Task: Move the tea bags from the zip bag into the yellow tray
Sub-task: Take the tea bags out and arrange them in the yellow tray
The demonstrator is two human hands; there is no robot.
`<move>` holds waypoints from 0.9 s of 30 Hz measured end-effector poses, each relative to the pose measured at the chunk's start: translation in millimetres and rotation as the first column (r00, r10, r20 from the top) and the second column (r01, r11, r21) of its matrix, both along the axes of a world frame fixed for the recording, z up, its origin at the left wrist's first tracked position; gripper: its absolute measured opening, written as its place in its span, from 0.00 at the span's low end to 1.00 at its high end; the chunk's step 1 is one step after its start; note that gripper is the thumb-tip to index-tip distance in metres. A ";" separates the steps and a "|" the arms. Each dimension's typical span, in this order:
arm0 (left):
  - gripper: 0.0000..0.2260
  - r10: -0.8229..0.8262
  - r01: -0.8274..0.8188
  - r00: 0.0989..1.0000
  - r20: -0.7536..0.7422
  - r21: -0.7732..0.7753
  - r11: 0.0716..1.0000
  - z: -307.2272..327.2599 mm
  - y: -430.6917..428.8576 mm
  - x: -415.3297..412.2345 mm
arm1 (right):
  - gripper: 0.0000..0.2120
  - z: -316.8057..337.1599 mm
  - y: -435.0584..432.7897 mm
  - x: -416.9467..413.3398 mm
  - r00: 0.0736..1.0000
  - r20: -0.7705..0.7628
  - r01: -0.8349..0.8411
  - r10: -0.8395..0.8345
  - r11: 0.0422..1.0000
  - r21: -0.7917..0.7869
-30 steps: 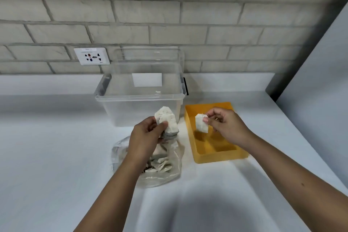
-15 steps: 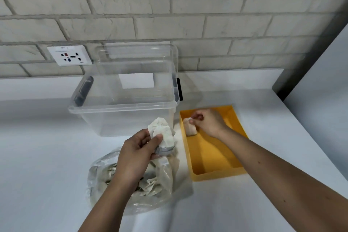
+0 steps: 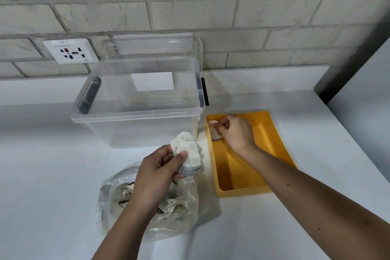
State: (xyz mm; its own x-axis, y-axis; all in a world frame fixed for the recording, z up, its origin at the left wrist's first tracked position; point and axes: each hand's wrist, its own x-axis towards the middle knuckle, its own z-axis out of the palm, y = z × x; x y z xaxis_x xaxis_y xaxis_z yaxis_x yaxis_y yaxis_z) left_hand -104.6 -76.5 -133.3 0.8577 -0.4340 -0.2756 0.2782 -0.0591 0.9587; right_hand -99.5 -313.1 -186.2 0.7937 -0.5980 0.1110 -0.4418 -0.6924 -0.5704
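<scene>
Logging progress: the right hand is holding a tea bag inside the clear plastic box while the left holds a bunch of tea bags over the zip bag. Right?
Not quite. The head view shows the right hand holding its tea bag inside the yellow tray, not the clear plastic box. The left hand does hold a bunch of tea bags over the zip bag.

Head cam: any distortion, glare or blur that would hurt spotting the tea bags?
Head view: wide-angle bowing curves the brick wall lines; light is soft, with faint shadows beside the clear box and zip bag; no strong glare; the tea bag pinched by the right hand in the yellow tray looks soft-edged.
</scene>
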 end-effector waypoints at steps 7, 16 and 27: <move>0.06 -0.011 0.011 1.000 -0.009 0.000 1.000 2.1 -0.6 -3.2 | 0.17 14.8 2.3 -13.2 0.999 0.032 0.009 -0.009 1.000 -0.009; 0.07 -0.006 0.006 1.000 -0.005 -0.038 0.999 8.2 -4.4 -11.3 | 0.11 72.2 61.2 -79.2 0.898 0.377 -0.392 0.225 0.797 0.460; 0.08 -0.049 0.044 0.995 -0.083 -0.064 0.997 17.1 -1.5 -29.1 | 0.05 68.4 62.5 -98.1 0.918 0.394 -0.309 0.044 0.703 0.640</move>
State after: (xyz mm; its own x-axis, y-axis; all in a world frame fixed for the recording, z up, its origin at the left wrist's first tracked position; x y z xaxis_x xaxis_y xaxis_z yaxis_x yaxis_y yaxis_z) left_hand -133.7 -78.0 -116.2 0.8110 -0.4912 -0.3179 0.3570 -0.0151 0.9340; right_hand -197.6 -250.6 -117.8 0.8857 -0.4642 0.0033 -0.0496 -0.1018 -0.9936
